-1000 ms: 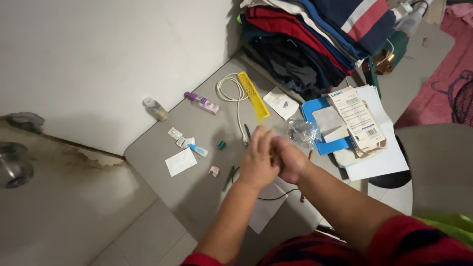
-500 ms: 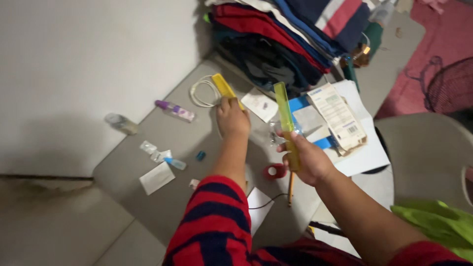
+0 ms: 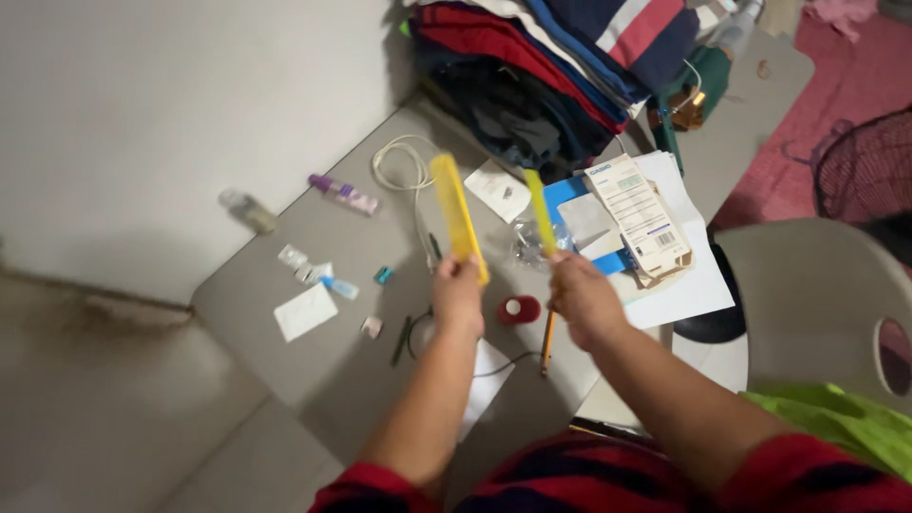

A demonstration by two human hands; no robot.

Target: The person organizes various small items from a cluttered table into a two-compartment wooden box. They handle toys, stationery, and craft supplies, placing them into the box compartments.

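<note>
Left hand [image 3: 459, 296] is clamped round the lower end of a yellow ruler [image 3: 457, 217], which angles up and away over the grey table [image 3: 313, 380]; right hand [image 3: 581, 296] is closed on a second, thinner yellow strip [image 3: 540, 211], also held up off the surface. Both pieces are in the air w/ their far ends apart, above the clutter, not touching anything below. Risk, as I judge it: each is held only at one end, so a loose grip lets it pivot or drop onto the small stuff underneath. The red round cap [image 3: 519, 309] sits right btwn the hands and the pencil [image 3: 548, 340] lies just beside the right wrist; a swing down could knock either off the edge. Frame is motion-blurred, so exact finger placement can't be read beyond closed. Around: white cable coil [image 3: 399, 163] behind the ruler, purple tube [image 3: 342, 194], small bottle [image 3: 247, 209], paper slips [image 3: 305, 312] to the left, blue folder [image 3: 570, 195] w/ a printed carton [image 3: 638, 214] on white sheets to the right, folded clothes stack [image 3: 551, 66] at the back. Cable and carton crowd the spots where the strips could be laid flat.
</note>
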